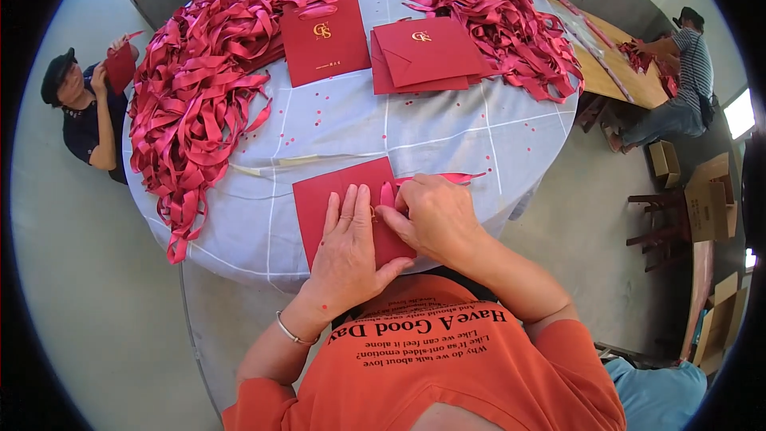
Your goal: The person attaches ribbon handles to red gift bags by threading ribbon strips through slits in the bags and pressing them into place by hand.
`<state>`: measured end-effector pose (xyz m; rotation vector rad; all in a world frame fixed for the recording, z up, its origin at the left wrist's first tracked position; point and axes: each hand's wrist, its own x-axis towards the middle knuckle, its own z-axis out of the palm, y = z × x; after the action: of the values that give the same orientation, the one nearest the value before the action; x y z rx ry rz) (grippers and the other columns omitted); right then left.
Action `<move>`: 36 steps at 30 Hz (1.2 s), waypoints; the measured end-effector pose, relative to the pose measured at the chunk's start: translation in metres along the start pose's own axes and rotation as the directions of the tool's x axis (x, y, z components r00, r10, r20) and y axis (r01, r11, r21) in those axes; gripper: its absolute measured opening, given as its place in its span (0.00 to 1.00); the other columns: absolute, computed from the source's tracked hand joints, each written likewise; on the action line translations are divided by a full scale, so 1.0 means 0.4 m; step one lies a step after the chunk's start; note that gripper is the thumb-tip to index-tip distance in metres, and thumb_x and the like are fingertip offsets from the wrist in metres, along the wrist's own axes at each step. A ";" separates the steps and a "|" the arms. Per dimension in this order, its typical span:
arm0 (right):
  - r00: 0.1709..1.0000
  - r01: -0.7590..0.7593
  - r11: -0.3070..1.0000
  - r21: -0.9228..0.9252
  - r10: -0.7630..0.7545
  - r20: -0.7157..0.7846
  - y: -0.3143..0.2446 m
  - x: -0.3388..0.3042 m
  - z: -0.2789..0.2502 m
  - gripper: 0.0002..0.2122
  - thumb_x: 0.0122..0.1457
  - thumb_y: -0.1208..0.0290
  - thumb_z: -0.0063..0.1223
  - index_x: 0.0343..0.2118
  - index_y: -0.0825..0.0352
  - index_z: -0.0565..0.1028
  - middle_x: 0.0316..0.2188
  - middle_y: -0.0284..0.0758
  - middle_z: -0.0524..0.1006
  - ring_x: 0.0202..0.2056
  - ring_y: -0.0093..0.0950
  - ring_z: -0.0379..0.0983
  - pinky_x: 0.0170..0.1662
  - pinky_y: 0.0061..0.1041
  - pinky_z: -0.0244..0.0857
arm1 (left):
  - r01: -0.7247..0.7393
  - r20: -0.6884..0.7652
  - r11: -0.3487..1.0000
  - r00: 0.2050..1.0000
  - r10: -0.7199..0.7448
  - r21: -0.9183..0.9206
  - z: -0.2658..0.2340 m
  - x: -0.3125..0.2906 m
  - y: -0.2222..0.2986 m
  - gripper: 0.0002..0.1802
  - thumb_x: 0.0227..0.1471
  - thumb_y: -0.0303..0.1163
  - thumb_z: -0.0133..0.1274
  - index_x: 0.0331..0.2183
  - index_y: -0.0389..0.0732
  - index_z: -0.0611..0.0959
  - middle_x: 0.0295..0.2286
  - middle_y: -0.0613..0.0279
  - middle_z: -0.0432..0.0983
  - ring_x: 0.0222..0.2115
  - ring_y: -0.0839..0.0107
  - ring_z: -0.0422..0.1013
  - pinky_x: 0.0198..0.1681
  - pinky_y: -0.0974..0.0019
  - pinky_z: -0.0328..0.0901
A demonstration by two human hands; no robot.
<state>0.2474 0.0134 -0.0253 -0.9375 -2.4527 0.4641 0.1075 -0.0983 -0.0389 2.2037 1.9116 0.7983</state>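
A flat dark-red paper gift bag with a gold emblem lies near the front edge of the round table. My left hand rests flat on it, fingers stretched out and covering its middle. Closed at the bag's right side is my right hand, thumb and fingers pinching a shiny pink-red ribbon. One end of the ribbon sticks out to the right beyond the knuckles, and a short piece shows between the hands. The fingertips of my right hand are partly hidden.
A grey-white tablecloth bears scattered red dots. Heaped ribbons cover its left and far sides, with another heap at far right. Between lie a red bag and stacked bags. People work left and right; cartons stand right.
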 end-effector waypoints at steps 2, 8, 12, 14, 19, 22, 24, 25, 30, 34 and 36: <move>1.000 0.022 1.000 0.000 -0.022 -0.005 0.006 0.000 0.016 0.14 0.48 0.62 0.64 0.18 0.66 0.74 0.21 0.40 0.75 0.25 0.39 0.74 0.28 0.39 0.67 | 0.002 -0.004 1.000 1.000 -0.002 -0.003 0.000 0.000 0.001 0.60 0.39 0.48 0.68 0.59 0.21 0.54 0.55 0.31 0.60 0.59 0.40 0.57 0.65 0.42 0.46; 0.997 0.073 0.997 0.000 -0.073 -0.011 -0.001 0.006 0.020 0.11 0.50 0.65 0.59 0.24 0.69 0.75 0.24 0.43 0.75 0.29 0.41 0.75 0.30 0.39 0.69 | 0.000 0.001 1.000 1.000 0.000 0.010 -0.006 0.001 0.001 0.60 0.39 0.48 0.68 0.59 0.21 0.54 0.55 0.31 0.60 0.58 0.39 0.58 0.64 0.41 0.45; 0.999 0.051 0.999 0.010 -0.051 -0.008 0.002 0.019 0.020 0.09 0.51 0.67 0.58 0.23 0.69 0.74 0.24 0.43 0.75 0.28 0.41 0.74 0.29 0.39 0.69 | -0.004 0.010 1.000 1.000 0.004 0.008 -0.009 0.003 0.002 0.59 0.39 0.48 0.67 0.60 0.22 0.54 0.55 0.32 0.61 0.59 0.39 0.58 0.64 0.41 0.45; 0.999 0.042 0.999 0.001 -0.042 -0.003 0.000 0.022 0.029 0.09 0.51 0.67 0.58 0.23 0.69 0.74 0.23 0.43 0.75 0.28 0.42 0.74 0.29 0.39 0.69 | -0.007 0.015 1.000 1.000 0.006 0.015 -0.008 0.002 0.001 0.59 0.39 0.48 0.67 0.60 0.22 0.54 0.55 0.32 0.61 0.59 0.39 0.58 0.65 0.41 0.45; 0.998 0.063 0.996 0.066 -0.063 -0.008 -0.004 0.019 0.034 0.09 0.51 0.68 0.58 0.23 0.69 0.74 0.23 0.43 0.74 0.28 0.42 0.73 0.29 0.40 0.68 | -0.001 0.013 1.000 1.000 0.001 0.017 -0.004 0.001 -0.001 0.59 0.40 0.50 0.67 0.60 0.22 0.54 0.56 0.33 0.60 0.59 0.39 0.57 0.64 0.40 0.44; 0.998 0.057 0.991 0.123 -0.057 -0.005 -0.004 0.015 0.024 0.10 0.50 0.67 0.59 0.21 0.68 0.74 0.23 0.42 0.75 0.28 0.42 0.73 0.29 0.40 0.67 | -0.002 0.014 1.000 1.000 0.002 0.027 -0.003 0.004 0.002 0.60 0.40 0.50 0.67 0.60 0.22 0.53 0.56 0.33 0.60 0.59 0.39 0.57 0.64 0.40 0.44; 0.996 0.074 0.965 0.250 -0.059 -0.067 0.004 0.014 0.016 0.06 0.47 0.72 0.63 0.23 0.68 0.77 0.22 0.38 0.75 0.26 0.39 0.73 0.29 0.35 0.67 | -0.002 0.013 1.000 1.000 0.002 0.029 -0.001 0.000 -0.001 0.61 0.38 0.49 0.68 0.60 0.23 0.54 0.56 0.33 0.60 0.59 0.40 0.57 0.64 0.41 0.45; 0.996 0.069 0.966 0.250 -0.055 -0.065 0.015 0.014 0.005 0.06 0.47 0.72 0.63 0.23 0.68 0.77 0.22 0.38 0.75 0.26 0.39 0.73 0.29 0.35 0.67 | -0.002 0.012 0.999 1.000 0.002 0.032 -0.001 -0.003 -0.003 0.62 0.36 0.49 0.70 0.60 0.23 0.54 0.56 0.34 0.59 0.60 0.42 0.57 0.64 0.41 0.45; 0.964 0.250 0.932 0.261 -0.265 0.022 0.090 -0.012 -0.059 0.07 0.45 0.75 0.64 0.29 0.65 0.80 0.32 0.36 0.75 0.35 0.36 0.72 0.38 0.33 0.67 | 0.010 0.018 1.000 1.000 -0.011 0.016 -0.008 0.001 -0.002 0.65 0.34 0.51 0.70 0.61 0.23 0.52 0.57 0.34 0.58 0.60 0.43 0.56 0.64 0.42 0.45; 0.930 0.354 0.917 0.184 -0.366 0.031 0.097 -0.025 -0.060 0.07 0.44 0.74 0.64 0.29 0.65 0.80 0.37 0.36 0.75 0.40 0.36 0.71 0.45 0.35 0.64 | 0.006 0.018 1.000 1.000 -0.006 0.011 -0.008 0.007 0.001 0.64 0.35 0.51 0.70 0.60 0.22 0.52 0.55 0.31 0.61 0.59 0.40 0.57 0.64 0.41 0.45; 0.927 0.364 0.914 0.180 -0.374 0.029 0.098 -0.024 -0.062 0.06 0.45 0.74 0.64 0.28 0.64 0.79 0.37 0.35 0.75 0.40 0.36 0.71 0.45 0.34 0.64 | 0.009 0.017 1.000 1.000 -0.009 0.013 -0.007 0.006 0.001 0.64 0.35 0.51 0.70 0.60 0.22 0.52 0.55 0.31 0.61 0.59 0.40 0.57 0.64 0.41 0.45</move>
<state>0.2877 0.0380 -0.0257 -0.3784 -2.5192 0.5636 0.1066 -0.0968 -0.0358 2.2006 1.9224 0.7658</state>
